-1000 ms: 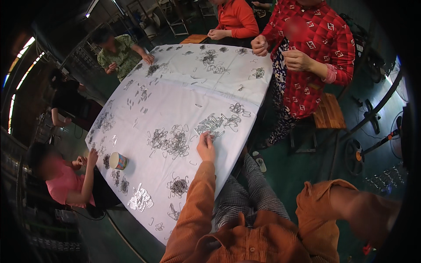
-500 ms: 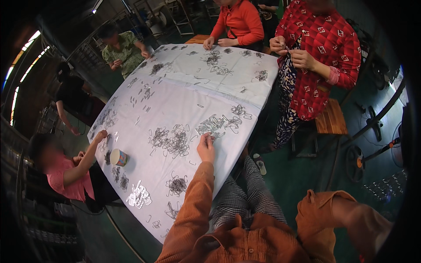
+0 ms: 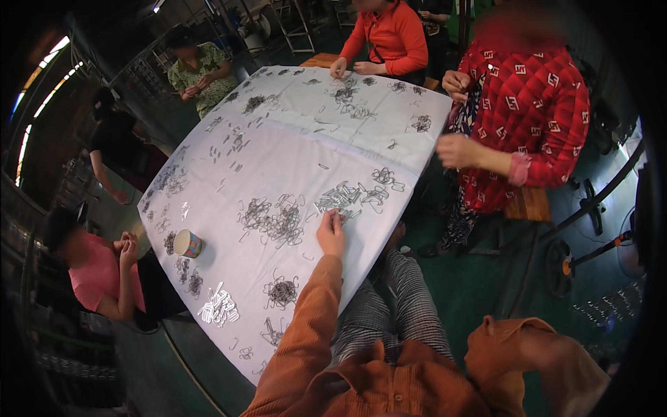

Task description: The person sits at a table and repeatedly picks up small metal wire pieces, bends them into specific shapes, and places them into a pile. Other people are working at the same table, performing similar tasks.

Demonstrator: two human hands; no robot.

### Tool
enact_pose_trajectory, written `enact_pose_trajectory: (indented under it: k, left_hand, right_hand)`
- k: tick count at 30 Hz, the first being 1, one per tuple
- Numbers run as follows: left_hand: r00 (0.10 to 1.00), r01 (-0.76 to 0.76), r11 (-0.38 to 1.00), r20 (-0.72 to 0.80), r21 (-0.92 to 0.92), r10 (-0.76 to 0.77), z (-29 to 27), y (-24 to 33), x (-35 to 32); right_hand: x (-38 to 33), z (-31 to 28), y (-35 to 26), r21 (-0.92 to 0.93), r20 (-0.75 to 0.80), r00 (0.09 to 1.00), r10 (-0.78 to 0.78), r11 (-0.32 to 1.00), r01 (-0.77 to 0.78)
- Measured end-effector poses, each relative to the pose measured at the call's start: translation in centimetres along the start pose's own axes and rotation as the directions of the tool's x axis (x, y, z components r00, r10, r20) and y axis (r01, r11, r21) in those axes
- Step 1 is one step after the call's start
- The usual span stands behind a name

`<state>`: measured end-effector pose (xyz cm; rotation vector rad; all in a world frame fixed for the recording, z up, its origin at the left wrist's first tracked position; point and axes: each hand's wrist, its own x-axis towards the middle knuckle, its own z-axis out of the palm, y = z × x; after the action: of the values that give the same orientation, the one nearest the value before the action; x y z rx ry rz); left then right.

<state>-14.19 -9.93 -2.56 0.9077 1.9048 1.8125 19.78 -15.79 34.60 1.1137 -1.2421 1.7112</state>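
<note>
My left hand (image 3: 332,233) reaches out over a table draped in white cloth (image 3: 278,160). Its fingertips rest on a heap of grey wire clips (image 3: 344,197) near the table's right edge, with the back of the hand toward me. Whether the fingers grip a clip is hidden. The orange sleeve (image 3: 306,326) runs back toward me. My right arm is bent at the lower right; only its orange sleeve (image 3: 535,354) shows and the hand is out of sight. My striped trouser legs (image 3: 396,313) lie beside the table edge.
More clip heaps (image 3: 274,219) and a small paper cup (image 3: 187,243) lie on the cloth. People work around the table: one in red (image 3: 535,118) standing at right, one in orange (image 3: 392,35) far, one in pink (image 3: 97,278) at left. A wooden stool (image 3: 528,205) stands on the green floor.
My left hand stays on the same heap of clips. The person in pink reached onto the cloth, then drew both hands back together. The person in red lowered one hand toward the table edge.
</note>
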Motion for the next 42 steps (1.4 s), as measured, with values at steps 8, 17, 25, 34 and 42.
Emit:
enact_pose_trajectory:
  k: [8, 17, 25, 34, 42]
  left_hand:
    - [0.99, 0.051, 0.978, 0.142, -0.201, -0.022, -0.9, 4.9, -5.4]
    - [0.85, 0.446, 0.823, 0.454, -0.351, -0.267, -4.2, 9.8, -18.5]
    - [0.848, 0.269, 0.947, 0.51, -0.175, -0.146, -3.5, 11.7, -15.8]
    - [0.816, 0.122, 0.992, 0.574, -0.044, -0.075, -0.8, 12.6, -15.7]
    - [0.816, 0.047, 0.998, 0.577, -0.03, -0.021, -1.1, 12.6, -15.8]
  right_hand:
    - [-14.3, -4.2, 8.6, -0.147, -0.798, 0.53, 0.288, 0.758, -0.635]
    - [-23.2, -4.0, 16.1, 0.077, -0.935, 0.108, 0.339, 0.49, -0.868]
    - [-21.5, -6.4, 16.1, -0.123, -0.971, 0.182, 0.156, 0.328, -0.936]
    - [-23.2, -6.5, 14.7, -0.11, -0.993, 0.114, -0.018, 0.451, -0.886]
    - [-23.3, -6.1, 15.8, -0.113, -0.99, 0.14, 0.001, 0.577, -0.809]
